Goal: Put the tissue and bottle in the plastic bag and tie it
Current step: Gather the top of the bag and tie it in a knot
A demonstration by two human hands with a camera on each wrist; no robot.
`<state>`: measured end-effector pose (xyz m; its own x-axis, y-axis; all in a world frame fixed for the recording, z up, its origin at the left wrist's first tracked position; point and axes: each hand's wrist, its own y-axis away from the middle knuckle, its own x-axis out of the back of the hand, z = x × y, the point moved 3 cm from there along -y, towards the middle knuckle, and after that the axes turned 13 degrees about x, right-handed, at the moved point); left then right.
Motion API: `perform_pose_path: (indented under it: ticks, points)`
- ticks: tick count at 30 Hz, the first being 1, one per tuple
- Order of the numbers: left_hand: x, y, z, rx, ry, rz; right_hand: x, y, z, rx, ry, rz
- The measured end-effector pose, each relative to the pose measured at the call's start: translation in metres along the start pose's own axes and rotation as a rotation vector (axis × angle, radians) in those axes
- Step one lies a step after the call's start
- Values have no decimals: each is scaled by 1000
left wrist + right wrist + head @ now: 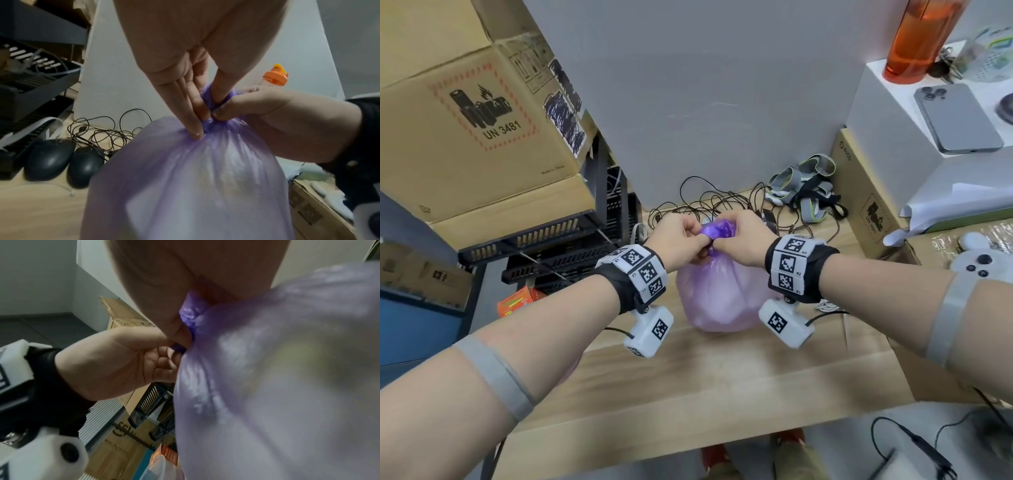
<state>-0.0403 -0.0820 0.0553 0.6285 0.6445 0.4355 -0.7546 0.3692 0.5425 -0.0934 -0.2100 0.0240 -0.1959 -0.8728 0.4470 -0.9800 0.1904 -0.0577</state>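
At far left, a cardboard box [472,113] marked UN 3481 sits above stacked black trays [544,246]. Toward the middle, the left hand [681,240] pinches the gathered neck of a purple plastic bag [722,294] — its grip is clenched on the twisted plastic. The bag stands full on the wooden bench [705,387], pale shapes showing faintly through it. Just right of the neck, the right hand [743,240] pinches the same twist, fingertips touching the left hand's. Farther right, on a white box, stand an orange drink bottle [921,37] and a phone [959,116].
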Motion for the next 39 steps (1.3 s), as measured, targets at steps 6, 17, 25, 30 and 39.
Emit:
perform_pose_path:
  ticks: [6,17,25,30,39]
  points:
    - [1,4,-1,-24,45,-55,0,0,4,-34,-97,152]
    - [-17,-9,-14,138,232,-111,-3,-7,12,-173,45,37]
    - [-18,-13,-15,180,218,-145,8,-7,20,-326,-490,-275]
    - [-16,-10,-8,139,139,-138,11,-2,16,-335,-768,-424]
    - [-12,-7,-17,21,9,-43,7,3,21,-228,-482,-75]
